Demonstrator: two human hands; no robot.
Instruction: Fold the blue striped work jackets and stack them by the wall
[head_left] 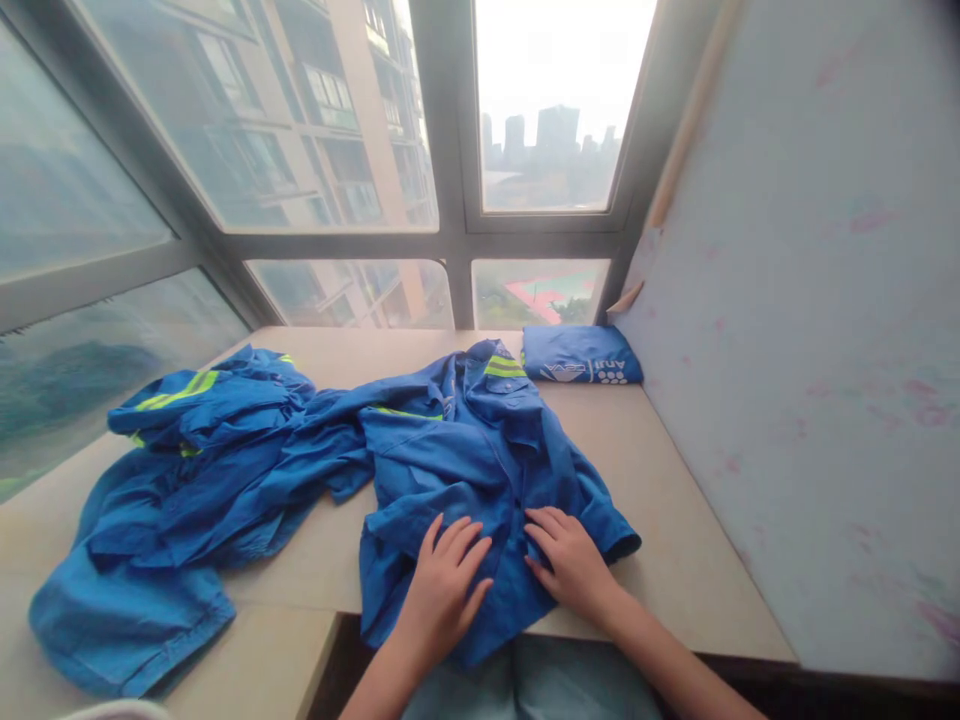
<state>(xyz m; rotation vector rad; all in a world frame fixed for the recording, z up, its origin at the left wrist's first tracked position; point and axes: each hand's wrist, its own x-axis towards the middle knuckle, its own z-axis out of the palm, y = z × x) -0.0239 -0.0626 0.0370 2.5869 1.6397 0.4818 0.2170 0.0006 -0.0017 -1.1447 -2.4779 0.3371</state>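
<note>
In the head view, your left hand [448,575] and right hand [574,565] lie on the lower front of the blue work jacket [442,460], fingers loosely spread, pinching nothing, apparently to press the cloth flat. The jacket lies directly before you on the wooden ledge [675,470], likely for easy reach, its hem over the near edge. Crumpled blue workwear [195,500] sits left; a folded blue bundle [555,350] rests by the wall [810,380], seemingly out of your way.

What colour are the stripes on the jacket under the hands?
Bright yellow-green stripes, seen in the head view.
</note>
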